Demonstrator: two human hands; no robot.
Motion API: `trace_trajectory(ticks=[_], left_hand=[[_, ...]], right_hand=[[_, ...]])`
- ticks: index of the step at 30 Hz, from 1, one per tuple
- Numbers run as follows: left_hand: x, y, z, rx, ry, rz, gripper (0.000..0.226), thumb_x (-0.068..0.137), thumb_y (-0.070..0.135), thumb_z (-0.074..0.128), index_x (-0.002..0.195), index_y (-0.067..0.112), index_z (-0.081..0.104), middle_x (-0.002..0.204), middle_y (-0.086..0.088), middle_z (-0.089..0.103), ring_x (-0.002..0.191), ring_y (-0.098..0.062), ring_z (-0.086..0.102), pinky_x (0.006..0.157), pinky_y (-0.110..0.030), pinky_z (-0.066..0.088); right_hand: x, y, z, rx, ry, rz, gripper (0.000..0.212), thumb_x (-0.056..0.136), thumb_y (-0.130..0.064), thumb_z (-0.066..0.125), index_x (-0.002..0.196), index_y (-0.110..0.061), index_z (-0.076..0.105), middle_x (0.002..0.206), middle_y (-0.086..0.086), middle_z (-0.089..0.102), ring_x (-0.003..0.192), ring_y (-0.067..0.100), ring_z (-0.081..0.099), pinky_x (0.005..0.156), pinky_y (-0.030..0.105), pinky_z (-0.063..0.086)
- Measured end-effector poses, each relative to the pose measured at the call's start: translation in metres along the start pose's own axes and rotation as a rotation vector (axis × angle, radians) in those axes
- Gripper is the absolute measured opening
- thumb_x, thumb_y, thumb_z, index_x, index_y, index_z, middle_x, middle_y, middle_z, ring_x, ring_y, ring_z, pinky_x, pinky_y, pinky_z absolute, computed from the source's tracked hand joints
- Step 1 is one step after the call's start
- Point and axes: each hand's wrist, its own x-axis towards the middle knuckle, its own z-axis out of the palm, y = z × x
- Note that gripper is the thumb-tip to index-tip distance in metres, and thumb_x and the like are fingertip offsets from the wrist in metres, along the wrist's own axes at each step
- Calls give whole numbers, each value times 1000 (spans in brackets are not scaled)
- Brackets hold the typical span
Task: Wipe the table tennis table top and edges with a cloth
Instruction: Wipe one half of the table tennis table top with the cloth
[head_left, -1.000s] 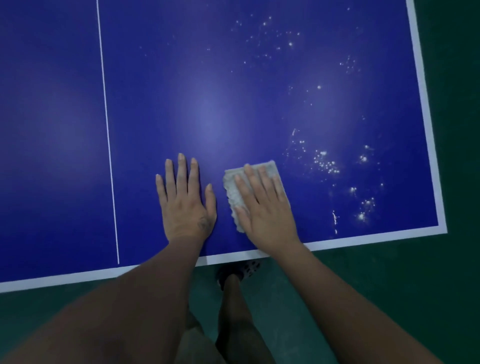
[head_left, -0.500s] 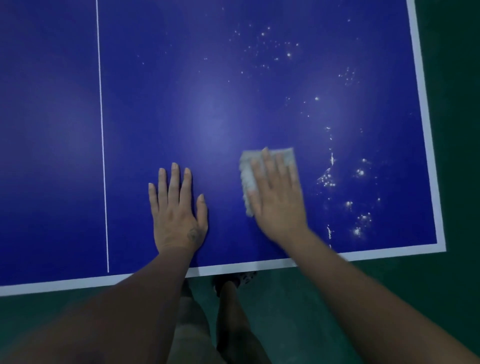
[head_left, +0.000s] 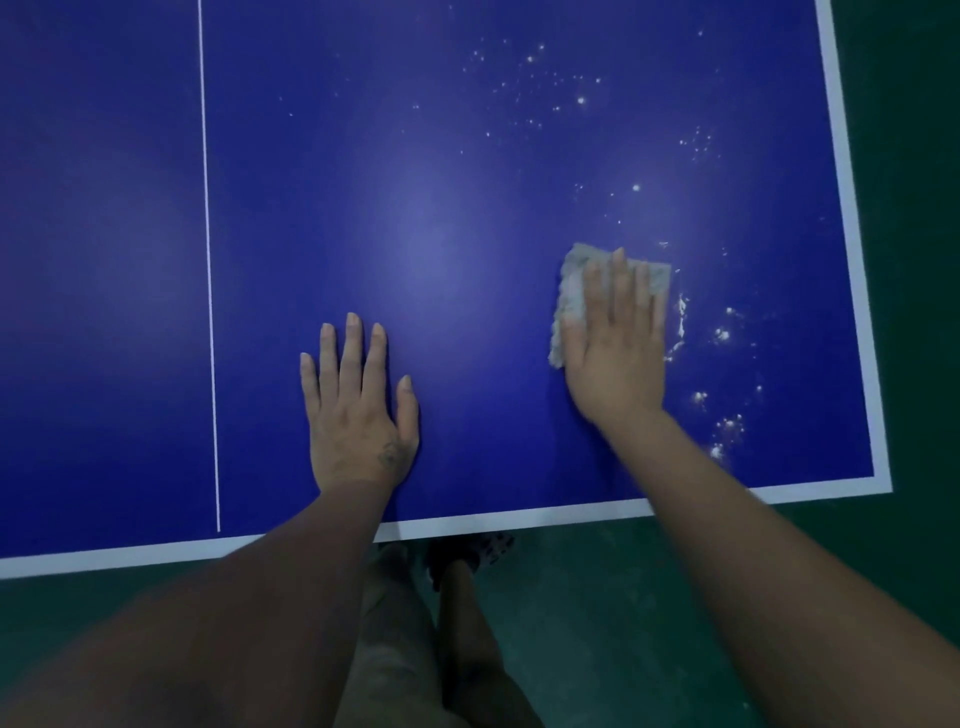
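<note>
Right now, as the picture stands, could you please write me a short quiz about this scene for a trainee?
1. Fill in: the right hand presses the cloth with ____ fingers.
2. True or false: the left hand grips the cloth.
3. The white specks lie mostly: A) toward the left hand; B) toward the corner of the table; C) on top of the cloth.
Key: 1 straight; 2 false; 3 B.
</note>
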Motion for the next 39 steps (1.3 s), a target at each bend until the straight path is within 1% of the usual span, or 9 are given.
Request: trace_trajectory(ticks=[7,9,12,16,21,26,30,35,39], left_hand=[[0,0,-1,-10,-1,1,68,111,48,32,171,17,26,181,-5,12,169,-27,0,136,-55,5],[0,0,-1,-14,0,2,68,111,47,32,171,16,26,181,-5,12,169,-27,0,136,-55,6],[0,0,-2,-10,-8,3,68,111,48,31,172,17,25,181,-6,12,169,-27,0,136,-56,7],[0,1,-2,-14,-11,1,68,111,48,30,172,17,24,182,-5,11,169,-27,0,136,-55,5],[-1,0,-2,-13,-19,4,69,111,49,29,172,17,22,182,-4,9,169,-26,-1,136,-54,4],[-2,1,-2,-16,-13,-1,68,112,48,29,172,17,22,182,-4,9,169,-26,-2,136,-54,3],[-2,1,-2,-25,-12,-6,68,112,48,30,172,16,23,182,-5,9,169,-26,-2,136,-54,4],[-2,2,-2,-28,-3,-6,68,111,47,32,172,16,24,182,-5,11,169,-26,0,136,-55,5],[-2,1,-2,-24,-9,-6,68,112,47,31,172,16,24,182,-6,11,169,-26,-1,136,-55,5]], right_hand=[[-126,-22,18,-1,-104,-370,65,115,-43,36,171,-19,16,180,7,5,166,30,5,131,57,19],[-113,-3,14,-21,-99,-314,64,115,-43,31,172,-20,13,180,6,3,166,28,2,132,56,16],[-61,16,7,-27,-79,-71,65,114,-46,16,172,-21,3,180,7,-3,166,27,-4,135,51,1],[-17,5,3,23,-61,127,70,110,-51,9,172,-20,-1,180,9,-5,166,29,-7,134,53,0],[-100,-45,20,7,-74,11,68,114,-45,21,172,-18,-3,179,12,-7,166,33,-8,133,56,7],[-178,-27,29,48,-66,143,65,114,-46,26,171,-17,18,179,12,9,166,34,5,132,59,14],[-125,20,19,12,-44,227,67,113,-49,7,172,-18,11,179,11,6,166,32,3,133,57,8],[-29,62,6,50,-34,334,70,109,-52,4,172,-21,-2,180,9,-6,166,30,-7,133,57,0],[-59,32,10,37,-20,294,67,112,-50,6,172,-21,-3,180,8,-8,166,30,-8,133,56,2]])
